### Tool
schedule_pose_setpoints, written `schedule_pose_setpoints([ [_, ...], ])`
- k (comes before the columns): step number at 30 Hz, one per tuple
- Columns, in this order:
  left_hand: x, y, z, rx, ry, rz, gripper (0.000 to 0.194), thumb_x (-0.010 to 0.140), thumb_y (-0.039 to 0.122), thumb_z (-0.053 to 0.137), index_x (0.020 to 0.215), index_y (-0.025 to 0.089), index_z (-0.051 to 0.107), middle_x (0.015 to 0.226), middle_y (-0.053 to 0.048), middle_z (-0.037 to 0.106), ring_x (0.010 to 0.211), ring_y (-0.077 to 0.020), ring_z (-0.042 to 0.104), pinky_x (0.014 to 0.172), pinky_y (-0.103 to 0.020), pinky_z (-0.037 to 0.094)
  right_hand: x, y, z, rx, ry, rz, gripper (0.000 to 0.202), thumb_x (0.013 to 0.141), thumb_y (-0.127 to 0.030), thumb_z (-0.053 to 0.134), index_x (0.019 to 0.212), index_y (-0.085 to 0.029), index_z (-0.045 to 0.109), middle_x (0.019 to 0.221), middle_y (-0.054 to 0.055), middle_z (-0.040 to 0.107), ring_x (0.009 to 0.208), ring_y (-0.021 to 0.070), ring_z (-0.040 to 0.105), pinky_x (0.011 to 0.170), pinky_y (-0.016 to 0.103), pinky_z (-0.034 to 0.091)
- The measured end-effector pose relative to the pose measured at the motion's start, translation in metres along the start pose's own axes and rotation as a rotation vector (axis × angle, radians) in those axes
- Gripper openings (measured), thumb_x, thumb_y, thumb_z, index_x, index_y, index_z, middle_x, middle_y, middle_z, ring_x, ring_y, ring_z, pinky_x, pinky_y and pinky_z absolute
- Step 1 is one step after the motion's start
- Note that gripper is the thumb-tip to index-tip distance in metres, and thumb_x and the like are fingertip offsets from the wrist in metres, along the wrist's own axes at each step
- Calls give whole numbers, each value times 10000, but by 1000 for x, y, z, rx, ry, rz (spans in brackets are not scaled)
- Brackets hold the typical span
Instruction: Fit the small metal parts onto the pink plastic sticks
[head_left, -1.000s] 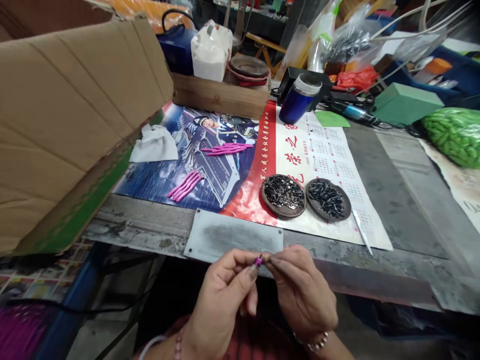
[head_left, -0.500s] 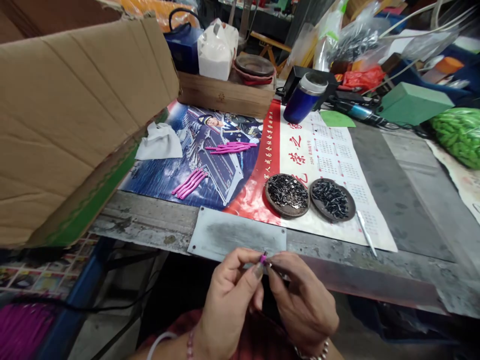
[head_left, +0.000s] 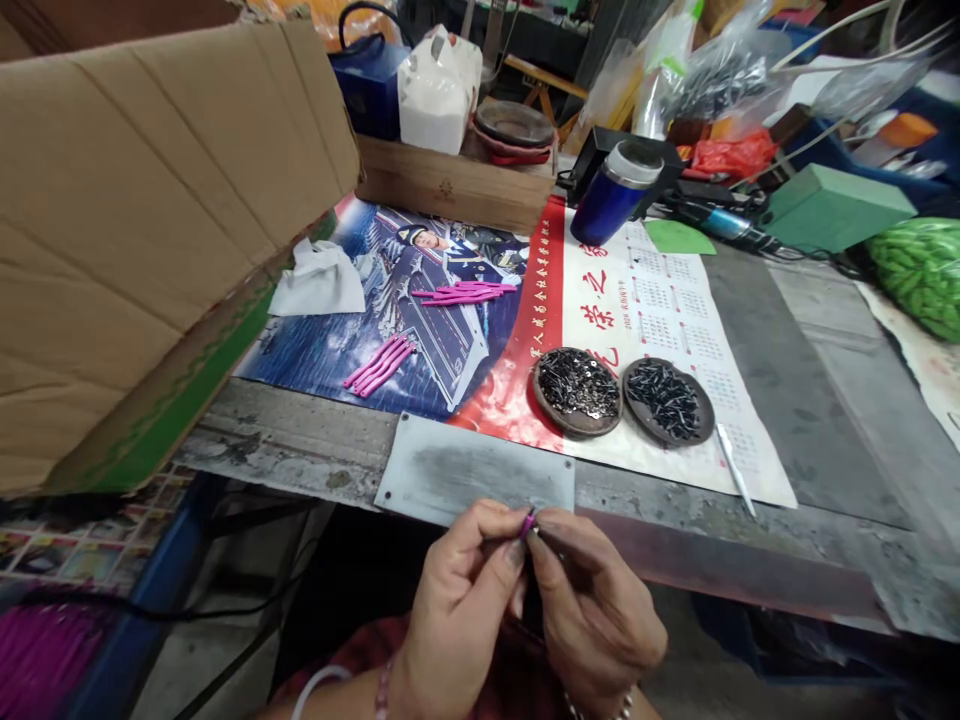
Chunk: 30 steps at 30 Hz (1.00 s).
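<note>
My left hand (head_left: 463,590) is closed in a pinch on a thin pink stick (head_left: 528,524), most of which is hidden by the fingers. Against the stick's upper end, my right hand (head_left: 600,605) is pinched too; whatever small part it holds is too covered to name. Both hands meet just over the front edge of the bench, by a grey metal plate (head_left: 472,465). Beyond them, one round dish (head_left: 577,432) holds small dark and shiny metal pieces, and a second dish (head_left: 709,425) holds dark pins. Two groups of pink sticks (head_left: 381,366) lie on the calendar poster (head_left: 510,400).
An open cardboard box (head_left: 165,190) fills the left side. A blue cup (head_left: 611,200), a green block (head_left: 838,210) and a bag of green pieces (head_left: 919,275) stand toward the back right. A white pen-like tool (head_left: 735,468) lies right of the dishes. A crumpled tissue (head_left: 319,280) lies near the box.
My right hand has shifted slightly left, closer against my left hand. The fingertips of both hands now close tighter around the pink stick's end.
</note>
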<state>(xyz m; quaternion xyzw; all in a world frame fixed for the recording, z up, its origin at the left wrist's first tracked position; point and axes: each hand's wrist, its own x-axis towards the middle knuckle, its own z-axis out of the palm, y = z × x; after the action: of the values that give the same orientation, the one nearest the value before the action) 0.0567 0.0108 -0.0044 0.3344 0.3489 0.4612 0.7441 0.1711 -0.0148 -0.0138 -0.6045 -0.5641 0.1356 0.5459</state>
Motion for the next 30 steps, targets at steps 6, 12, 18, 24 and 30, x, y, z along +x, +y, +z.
schedule_pose_setpoints([
  [6, -6, 0, -4, 117, -20, 86, 151, 993, 190, 557, 968, 262, 687, 840, 32, 498, 618, -65, 441, 565, -175, 405, -1, -4, -2, 148, -86, 123, 151, 907, -74, 656, 965, -213, 676, 843, 34, 719, 757, 172, 715, 651, 246, 602],
  [12, -9, 1, -5, 291, -6, 206, 195, 987, 120, 530, 992, 261, 665, 880, 13, 544, 761, -107, 542, 698, -208, 464, 2, -9, -3, -61, -78, -3, 121, 953, -133, 612, 1012, -236, 637, 899, 18, 740, 821, 162, 731, 739, 231, 598],
  [18, -10, -2, -4, 337, 38, 203, 185, 987, 126, 519, 886, 229, 635, 859, 4, 547, 794, -131, 561, 730, -228, 478, 10, -15, 4, -237, -70, -83, 102, 1020, -237, 523, 926, -241, 562, 783, 14, 694, 745, 178, 705, 719, 281, 584],
  [24, -14, -1, -2, 368, 42, 262, 197, 977, 101, 505, 927, 237, 640, 883, -5, 568, 828, -145, 581, 789, -248, 501, 10, -15, 7, -255, -85, -97, 215, 1057, -243, 428, 865, -231, 523, 727, 12, 643, 644, 152, 650, 608, 250, 522],
  [30, -12, -1, 2, 450, 24, 345, 292, 983, 58, 444, 1059, 261, 641, 960, -16, 563, 912, -155, 607, 835, -259, 503, 8, -23, 8, -134, -107, -23, 209, 1060, -242, 423, 912, -230, 570, 762, 11, 649, 655, 145, 647, 620, 240, 510],
])
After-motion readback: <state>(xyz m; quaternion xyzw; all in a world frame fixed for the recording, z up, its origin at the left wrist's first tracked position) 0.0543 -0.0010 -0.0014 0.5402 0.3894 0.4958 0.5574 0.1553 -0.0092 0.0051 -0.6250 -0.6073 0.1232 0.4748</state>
